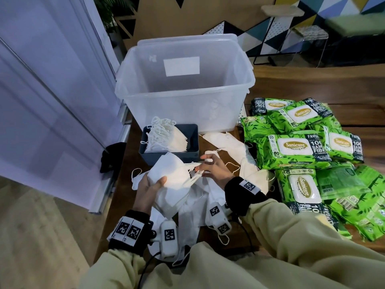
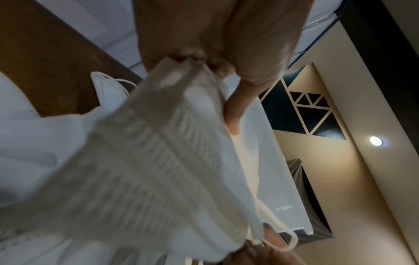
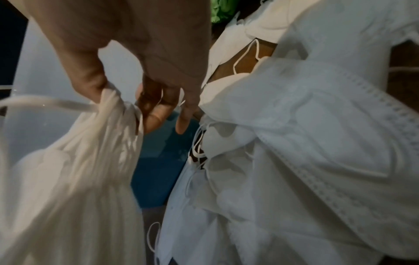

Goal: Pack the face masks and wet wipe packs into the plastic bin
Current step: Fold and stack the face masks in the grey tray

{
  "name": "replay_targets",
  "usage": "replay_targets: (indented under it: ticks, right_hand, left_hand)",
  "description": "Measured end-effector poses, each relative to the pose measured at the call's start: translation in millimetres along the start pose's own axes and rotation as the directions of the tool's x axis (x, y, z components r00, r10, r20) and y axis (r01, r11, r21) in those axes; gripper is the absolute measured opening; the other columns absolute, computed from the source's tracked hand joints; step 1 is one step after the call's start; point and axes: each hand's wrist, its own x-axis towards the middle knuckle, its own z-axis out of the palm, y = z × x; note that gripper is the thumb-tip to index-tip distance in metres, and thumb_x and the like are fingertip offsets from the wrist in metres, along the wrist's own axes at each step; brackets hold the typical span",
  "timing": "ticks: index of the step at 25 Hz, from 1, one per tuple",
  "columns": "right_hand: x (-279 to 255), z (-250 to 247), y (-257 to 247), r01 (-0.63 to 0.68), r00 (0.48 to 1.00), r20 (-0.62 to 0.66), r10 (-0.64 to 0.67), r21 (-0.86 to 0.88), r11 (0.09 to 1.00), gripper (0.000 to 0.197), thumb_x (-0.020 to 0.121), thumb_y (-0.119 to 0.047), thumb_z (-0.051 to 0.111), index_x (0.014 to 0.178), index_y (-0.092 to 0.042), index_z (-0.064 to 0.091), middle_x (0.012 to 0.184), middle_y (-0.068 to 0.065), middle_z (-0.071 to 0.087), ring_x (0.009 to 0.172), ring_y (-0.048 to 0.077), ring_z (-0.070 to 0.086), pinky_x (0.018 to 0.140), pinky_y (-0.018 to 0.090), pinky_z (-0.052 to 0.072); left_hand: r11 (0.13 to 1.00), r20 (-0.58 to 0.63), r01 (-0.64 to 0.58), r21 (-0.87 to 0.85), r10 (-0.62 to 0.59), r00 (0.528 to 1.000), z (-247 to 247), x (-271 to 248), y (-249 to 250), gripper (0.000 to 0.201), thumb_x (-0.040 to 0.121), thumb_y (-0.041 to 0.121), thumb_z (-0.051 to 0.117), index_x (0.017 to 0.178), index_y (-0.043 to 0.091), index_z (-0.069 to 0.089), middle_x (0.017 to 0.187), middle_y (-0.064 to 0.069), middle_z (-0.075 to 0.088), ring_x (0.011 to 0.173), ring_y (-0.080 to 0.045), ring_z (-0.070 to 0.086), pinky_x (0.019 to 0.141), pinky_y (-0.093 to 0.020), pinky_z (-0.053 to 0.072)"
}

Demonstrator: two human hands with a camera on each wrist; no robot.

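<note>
A stack of white face masks [image 1: 173, 182] is held above the table between both hands. My left hand [image 1: 150, 189] grips its near end, thumb on top; the stack [image 2: 163, 157] fills the left wrist view. My right hand [image 1: 210, 167] pinches the stack's far end [image 3: 108, 114] and its ear loops. More loose masks [image 1: 227, 147] lie on the table under and right of the hands. The clear plastic bin [image 1: 183, 88] stands open behind. Green wet wipe packs [image 1: 295, 147] are piled at the right.
A small dark blue tray [image 1: 192, 140] with more masks stands between the hands and the bin. The wooden table [image 1: 312, 80] extends right behind the packs. A white door [image 1: 52, 90] stands left, and a dark cloth [image 1: 111, 155] lies on the floor by the table's left edge.
</note>
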Motion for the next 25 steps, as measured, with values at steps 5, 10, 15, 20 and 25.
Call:
replay_targets:
  ticks: [5,10,15,20,25]
  right_hand:
    - [-6.9,-10.4,21.2,0.015,0.968,0.248,0.042,-0.224,0.975,0.035,0.091,-0.009,0.057,0.122,-0.017,0.044,0.131,0.016,0.046,0.111,0.024,0.054,0.084,0.025,0.048]
    - [-27.3,6.1,40.9,-0.153,0.828,0.508,0.235,-0.199,0.968,0.031,0.089,-0.019,0.057,0.117,-0.008,0.047,0.113,0.013,0.062,0.099,0.021,0.061,0.094,0.034,0.048]
    - [-10.4,29.0,13.7,0.04,0.968,0.246,-0.047,0.034,0.999,0.037,0.079,0.011,0.064,0.114,0.003,0.055,0.11,0.016,0.064,0.093,0.022,0.064,0.081,0.026,0.055]
    - [-1.7,-1.8,11.3,0.182,0.983,0.055,-0.175,-0.161,0.97,0.05,0.064,0.003,0.076,0.11,0.006,0.056,0.097,0.009,0.068,0.085,0.014,0.066,0.076,0.022,0.053]
    - [6.0,-32.9,-14.3,0.258,0.966,0.007,-0.259,-0.152,0.954,0.037,0.068,0.005,0.073,0.102,0.005,0.06,0.071,-0.006,0.073,0.065,0.003,0.067,0.058,0.015,0.05]
  left_hand:
    - [0.987,-0.131,0.054,-0.15,-0.074,0.989,-6.7,18.2,-2.1,0.037,0.083,0.016,0.069,0.112,-0.004,0.056,0.111,-0.016,0.065,0.097,-0.03,0.063,0.086,-0.043,0.052]
    - [0.928,-0.075,0.055,-0.368,-0.089,0.993,22.8,23.3,13.4,0.035,0.085,0.006,0.064,0.117,-0.005,0.055,0.11,-0.018,0.064,0.091,-0.03,0.064,0.076,-0.04,0.057]
    - [0.873,0.035,0.138,-0.468,-0.138,0.99,42.4,28.2,10.4,0.044,0.085,0.011,0.063,0.125,-0.003,0.051,0.12,-0.022,0.061,0.105,-0.039,0.062,0.067,-0.043,0.058]
    - [0.996,0.225,-0.028,-0.085,0.047,0.973,24.5,24.0,18.3,0.021,0.088,0.011,0.061,0.108,0.007,0.057,0.106,-0.011,0.064,0.097,-0.023,0.06,0.074,-0.028,0.053]
    - [0.785,0.269,-0.264,0.56,0.128,0.954,-19.4,71.5,61.5,0.033,0.086,-0.006,0.045,0.111,0.002,0.064,0.115,-0.014,0.065,0.109,-0.023,0.058,0.097,-0.025,0.041]
